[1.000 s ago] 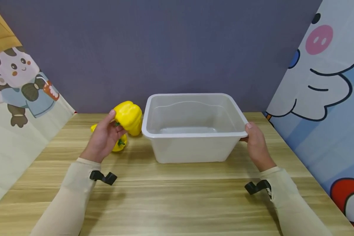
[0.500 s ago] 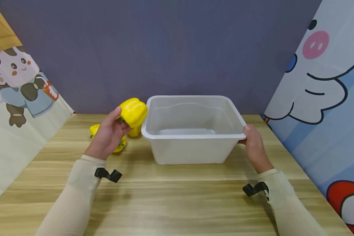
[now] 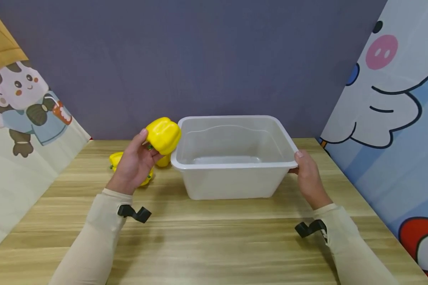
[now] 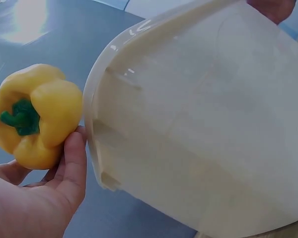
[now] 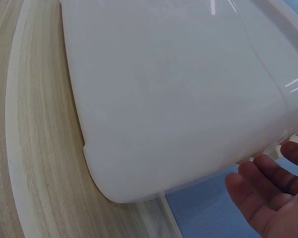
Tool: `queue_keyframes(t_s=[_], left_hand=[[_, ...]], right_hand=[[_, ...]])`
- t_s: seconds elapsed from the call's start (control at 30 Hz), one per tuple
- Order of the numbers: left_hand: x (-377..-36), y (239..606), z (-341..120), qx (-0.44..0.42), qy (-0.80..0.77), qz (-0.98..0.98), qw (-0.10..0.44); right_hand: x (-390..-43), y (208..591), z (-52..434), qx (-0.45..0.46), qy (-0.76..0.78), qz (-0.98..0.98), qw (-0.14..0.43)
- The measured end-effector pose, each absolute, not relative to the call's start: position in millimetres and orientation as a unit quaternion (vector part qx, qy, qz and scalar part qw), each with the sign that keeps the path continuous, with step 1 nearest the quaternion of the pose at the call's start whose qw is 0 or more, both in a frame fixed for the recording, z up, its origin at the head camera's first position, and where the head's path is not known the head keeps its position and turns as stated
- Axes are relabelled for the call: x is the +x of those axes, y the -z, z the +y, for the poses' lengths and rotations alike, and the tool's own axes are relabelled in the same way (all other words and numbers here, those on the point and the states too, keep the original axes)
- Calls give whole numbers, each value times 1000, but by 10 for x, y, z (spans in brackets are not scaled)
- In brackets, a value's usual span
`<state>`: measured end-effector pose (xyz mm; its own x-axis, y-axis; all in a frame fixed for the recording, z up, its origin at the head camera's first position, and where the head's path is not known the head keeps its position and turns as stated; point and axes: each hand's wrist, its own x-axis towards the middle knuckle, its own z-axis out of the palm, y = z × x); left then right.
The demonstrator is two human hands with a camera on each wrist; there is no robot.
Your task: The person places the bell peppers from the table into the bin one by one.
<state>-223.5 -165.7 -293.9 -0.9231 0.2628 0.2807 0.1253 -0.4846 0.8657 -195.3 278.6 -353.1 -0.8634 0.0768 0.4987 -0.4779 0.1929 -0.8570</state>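
Observation:
My left hand (image 3: 135, 164) grips a yellow bell pepper (image 3: 163, 135) in the air beside the left rim of a translucent white plastic tub (image 3: 232, 156). In the left wrist view the pepper (image 4: 35, 114) shows its green stem, with my fingers (image 4: 72, 163) curled under it, close to the tub wall (image 4: 198, 124). My right hand (image 3: 306, 174) holds the tub's right rim, thumb on top; in the right wrist view its fingers (image 5: 268, 193) sit under the rim, next to the tub (image 5: 174, 94). The tub holds nothing.
Two more yellow peppers (image 3: 119, 160) lie on the wooden table (image 3: 214, 237) behind my left hand, partly hidden. Cartoon-printed panels (image 3: 388, 111) stand at both sides and a purple wall at the back.
My left hand has lifted the pepper up and to the right, nearer the tub's left rim. My right hand has stayed on the tub's right rim.

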Motion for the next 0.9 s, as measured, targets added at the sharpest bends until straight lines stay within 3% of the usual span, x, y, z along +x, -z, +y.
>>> queue_keyframes(t_s=[0.9], left_hand=[[-2125, 2853, -1521, 194, -840, 505, 34]], right_hand=[[-1980, 3547, 2796, 141, -635, -725, 227]])
